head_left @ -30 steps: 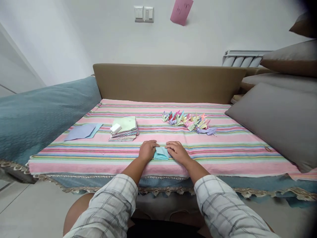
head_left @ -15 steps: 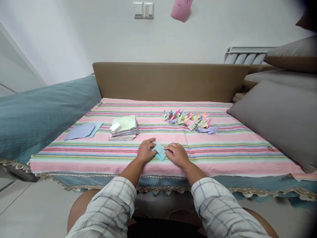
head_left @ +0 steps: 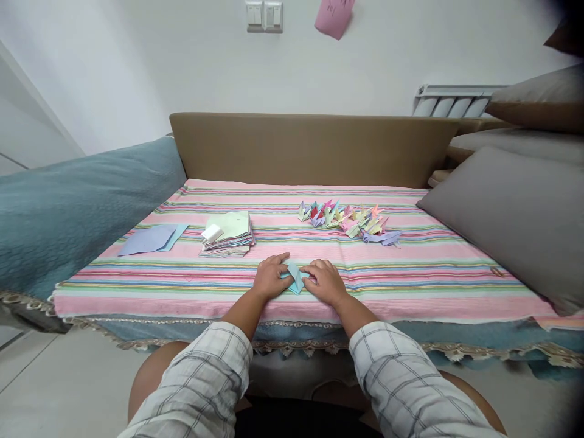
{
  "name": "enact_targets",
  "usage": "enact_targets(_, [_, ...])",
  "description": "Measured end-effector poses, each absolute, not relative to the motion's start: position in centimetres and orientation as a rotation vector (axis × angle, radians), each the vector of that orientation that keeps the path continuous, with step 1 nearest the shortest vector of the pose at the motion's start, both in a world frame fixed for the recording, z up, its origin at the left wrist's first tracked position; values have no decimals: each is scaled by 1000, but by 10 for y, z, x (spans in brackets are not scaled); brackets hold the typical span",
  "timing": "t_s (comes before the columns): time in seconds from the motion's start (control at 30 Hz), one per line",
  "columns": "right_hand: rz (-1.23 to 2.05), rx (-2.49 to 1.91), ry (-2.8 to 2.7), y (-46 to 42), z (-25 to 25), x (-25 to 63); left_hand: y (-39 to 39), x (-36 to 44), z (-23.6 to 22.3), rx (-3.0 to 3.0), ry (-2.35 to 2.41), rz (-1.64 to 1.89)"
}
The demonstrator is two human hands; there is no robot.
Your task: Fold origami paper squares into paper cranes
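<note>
Blue paper [head_left: 296, 282], flap [head_left: 294, 273] newly narrower, in grip of left hand [head_left: 271, 278] and right hand [head_left: 326, 283]

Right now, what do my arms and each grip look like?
Your left sleeve and right sleeve are white with thin grey checks, ending on the forearms. The left grip and right grip are bare hands, without gloves.

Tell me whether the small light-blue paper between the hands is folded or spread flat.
Folded: the small light-blue paper shows overlapping layers and a slanting flap between the left hand and right hand.
</note>
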State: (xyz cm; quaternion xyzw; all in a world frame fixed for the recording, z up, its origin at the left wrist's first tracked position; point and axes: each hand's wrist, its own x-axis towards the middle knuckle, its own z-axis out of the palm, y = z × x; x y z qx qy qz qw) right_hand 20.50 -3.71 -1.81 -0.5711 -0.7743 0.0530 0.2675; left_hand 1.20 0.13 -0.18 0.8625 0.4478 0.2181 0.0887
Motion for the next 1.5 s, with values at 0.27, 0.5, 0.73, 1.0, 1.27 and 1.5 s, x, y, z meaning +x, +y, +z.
enact_targets(0.27, [159,-1516,-2089,-35,-21,207,3,12,-3,2569,1282,663])
enact_targets(0.5, [155,-1511,-2084,-35,-21,206,4,12,-4,2547,1293,654])
enact_targets(0.73, [143,-1511,-2095,-37,-19,205,4,12,-4,2428,1313,740])
enact_targets(1.0, [136,-1540,-2099,-36,-21,204,7,12,-3,2313,1252,762])
enact_targets(1.27, [154,-1553,-2083,-37,-19,204,2,8,3,2425,1131,551])
enact_targets(1.5, [165,-1544,-2075,-37,-19,204,-3,9,1,2481,1131,633])
